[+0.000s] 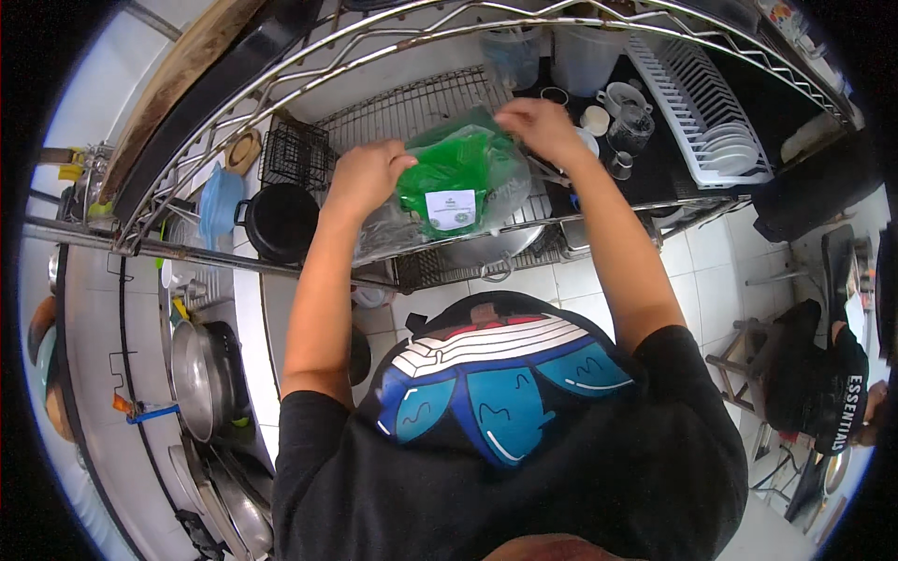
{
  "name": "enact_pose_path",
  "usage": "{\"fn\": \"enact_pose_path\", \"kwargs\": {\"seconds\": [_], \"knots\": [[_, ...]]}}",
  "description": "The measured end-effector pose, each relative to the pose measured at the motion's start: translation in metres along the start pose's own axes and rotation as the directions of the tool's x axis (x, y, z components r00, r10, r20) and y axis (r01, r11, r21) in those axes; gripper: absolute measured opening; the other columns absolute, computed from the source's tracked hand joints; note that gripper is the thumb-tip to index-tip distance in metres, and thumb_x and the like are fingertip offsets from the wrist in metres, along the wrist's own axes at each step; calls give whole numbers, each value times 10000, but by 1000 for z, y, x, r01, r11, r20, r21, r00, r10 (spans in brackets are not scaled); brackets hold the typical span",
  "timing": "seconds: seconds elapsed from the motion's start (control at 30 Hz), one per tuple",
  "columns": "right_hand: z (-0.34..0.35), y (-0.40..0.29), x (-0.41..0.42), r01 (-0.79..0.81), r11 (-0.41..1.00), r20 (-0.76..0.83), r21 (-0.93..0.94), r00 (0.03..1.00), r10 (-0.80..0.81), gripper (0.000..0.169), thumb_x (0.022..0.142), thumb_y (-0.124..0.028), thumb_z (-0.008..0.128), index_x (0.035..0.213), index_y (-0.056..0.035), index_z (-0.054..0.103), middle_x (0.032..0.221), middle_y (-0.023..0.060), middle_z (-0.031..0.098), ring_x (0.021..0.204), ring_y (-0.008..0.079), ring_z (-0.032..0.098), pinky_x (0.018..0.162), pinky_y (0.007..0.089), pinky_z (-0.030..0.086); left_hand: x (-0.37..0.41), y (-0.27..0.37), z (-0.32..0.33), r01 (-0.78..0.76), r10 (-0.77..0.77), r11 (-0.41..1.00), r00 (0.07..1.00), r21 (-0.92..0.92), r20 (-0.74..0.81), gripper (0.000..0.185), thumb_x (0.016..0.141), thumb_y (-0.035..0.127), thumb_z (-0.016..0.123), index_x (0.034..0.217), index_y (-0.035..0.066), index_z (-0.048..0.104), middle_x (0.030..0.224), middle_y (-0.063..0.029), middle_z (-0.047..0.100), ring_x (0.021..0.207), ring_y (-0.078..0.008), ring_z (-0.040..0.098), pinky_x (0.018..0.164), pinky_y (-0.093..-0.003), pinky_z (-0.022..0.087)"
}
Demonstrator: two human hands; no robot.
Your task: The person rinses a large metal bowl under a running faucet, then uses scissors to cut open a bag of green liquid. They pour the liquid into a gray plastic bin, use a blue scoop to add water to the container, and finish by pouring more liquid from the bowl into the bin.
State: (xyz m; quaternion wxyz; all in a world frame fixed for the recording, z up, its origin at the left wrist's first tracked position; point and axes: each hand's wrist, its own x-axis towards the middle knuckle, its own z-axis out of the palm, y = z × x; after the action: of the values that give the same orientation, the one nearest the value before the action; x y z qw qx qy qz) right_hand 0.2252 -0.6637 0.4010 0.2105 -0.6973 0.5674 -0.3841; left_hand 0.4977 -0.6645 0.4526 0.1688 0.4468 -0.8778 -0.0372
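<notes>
A clear plastic bag point(506, 184) with a green packet point(449, 165) inside lies on the wire shelf in front of me; the packet bears a white label with writing. My left hand point(372, 175) pinches the left upper edge of the bag between thumb and fingers. At the bag's upper right corner is my right hand point(537, 130), slightly blurred, its fingertips at the plastic; its hold on it cannot be made out.
Right of the bag are a glass jar point(631, 128), a white two-handled cup point(623, 98) and a white dish rack point(691, 140) with plates. To the left stand a black pot point(282, 223) and a black wire basket point(295, 156). A shelf rail point(449, 28) arches overhead. Another person point(817, 393) is at far right.
</notes>
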Motion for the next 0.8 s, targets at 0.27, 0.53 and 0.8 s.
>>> {"fn": "enact_pose_path", "kwargs": {"seconds": [0.27, 0.53, 0.8], "knots": [[-5, 100, -94, -225, 688, 120, -690, 902, 415, 224, 805, -142, 454, 998, -84, 554, 990, 183, 565, 921, 331, 571, 737, 413, 485, 25, 14, 5, 100, -88, 966, 994, -240, 60, 337, 840, 336, 512, 719, 27, 573, 652, -203, 533, 607, -375, 528, 565, -408, 418], [8, 99, -100, -253, 576, 31, -777, 899, 436, 211, 823, -124, 426, 983, -90, 558, 951, 141, 570, 857, 288, 595, 685, 387, 504, 41, -4, 8, 56, -68, 953, 997, -299, -29, 302, 845, 291, 508, 732, 15, 554, 675, -204, 537, 655, -378, 534, 591, -407, 420], [-4, 72, -98, -183, 577, 214, -796, 806, 552, 256, 668, -158, 590, 901, -57, 623, 863, 158, 619, 816, 288, 611, 709, 375, 499, 37, -22, 19, 4, 3, 984, 999, -180, 41, 235, 841, 264, 498, 784, 42, 550, 761, -180, 579, 739, -381, 543, 639, -439, 422]]}}
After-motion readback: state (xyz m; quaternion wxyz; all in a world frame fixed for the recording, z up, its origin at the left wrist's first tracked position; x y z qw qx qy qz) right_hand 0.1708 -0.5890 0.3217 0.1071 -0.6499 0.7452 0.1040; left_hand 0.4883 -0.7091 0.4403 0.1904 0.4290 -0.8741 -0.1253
